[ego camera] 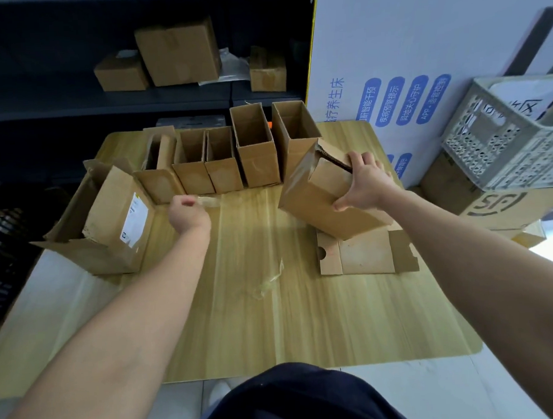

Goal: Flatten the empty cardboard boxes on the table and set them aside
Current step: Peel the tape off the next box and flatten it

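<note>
Head view: right hand (364,183) grips tilted cardboard box (319,204), lower end resting on flattened carton (366,253) at desk (273,320) right side. Left hand (188,213) pinches clear tape strip (211,201). Open boxes (222,161) lined along far edge.

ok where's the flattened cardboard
The flattened cardboard lies on the right side of the table in the head view, under the tilted box the right hand holds.
</note>
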`<action>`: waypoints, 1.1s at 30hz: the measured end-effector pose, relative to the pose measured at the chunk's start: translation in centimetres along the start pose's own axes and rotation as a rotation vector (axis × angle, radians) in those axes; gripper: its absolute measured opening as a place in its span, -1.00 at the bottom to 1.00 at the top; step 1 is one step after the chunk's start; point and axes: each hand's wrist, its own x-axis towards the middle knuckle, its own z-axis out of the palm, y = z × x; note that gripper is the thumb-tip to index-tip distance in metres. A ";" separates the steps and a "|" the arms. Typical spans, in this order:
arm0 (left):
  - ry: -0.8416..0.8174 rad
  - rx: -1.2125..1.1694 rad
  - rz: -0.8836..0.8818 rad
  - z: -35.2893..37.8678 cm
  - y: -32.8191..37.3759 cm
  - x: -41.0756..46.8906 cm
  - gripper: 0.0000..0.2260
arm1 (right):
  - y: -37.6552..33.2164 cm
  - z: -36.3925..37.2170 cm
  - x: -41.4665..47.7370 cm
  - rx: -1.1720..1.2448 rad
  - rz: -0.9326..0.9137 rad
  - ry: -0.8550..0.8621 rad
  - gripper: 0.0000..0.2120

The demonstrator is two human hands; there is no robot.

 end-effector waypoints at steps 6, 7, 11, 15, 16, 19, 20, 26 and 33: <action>-0.427 0.298 0.353 2.1 -3.0 -4.5 -0.91 | -0.7 0.1 -0.3 -0.002 -0.004 0.069 0.04; -0.485 0.345 0.406 2.4 -3.7 -5.3 -0.89 | -0.6 0.1 -0.5 -0.003 -0.006 0.075 0.04; -0.689 0.538 0.580 3.1 -6.2 -8.2 -0.87 | -0.1 0.1 -0.8 -0.010 -0.032 0.076 0.07; -0.966 0.732 0.423 3.6 -8.8 -9.8 -0.89 | 0.3 0.1 -1.2 0.000 -0.038 0.063 0.07; -1.016 0.748 0.363 3.7 -9.4 -10.2 -0.88 | 0.4 0.2 -1.3 0.002 -0.040 0.060 0.06; -1.049 0.740 0.266 3.8 -9.8 -10.3 -0.85 | 0.5 0.5 -1.5 0.011 -0.052 0.052 0.04; -1.042 0.730 0.241 3.8 -9.8 -10.1 -0.86 | 0.4 0.6 -1.6 0.016 -0.056 0.048 0.03; -0.924 0.516 -0.061 3.3 -9.8 -8.6 -0.65 | -0.3 1.6 -1.7 -0.011 -0.079 0.039 0.04; -0.841 0.385 -0.121 1.6 -9.8 -7.9 -0.70 | -1.4 2.4 -1.6 -0.048 -0.097 0.048 0.02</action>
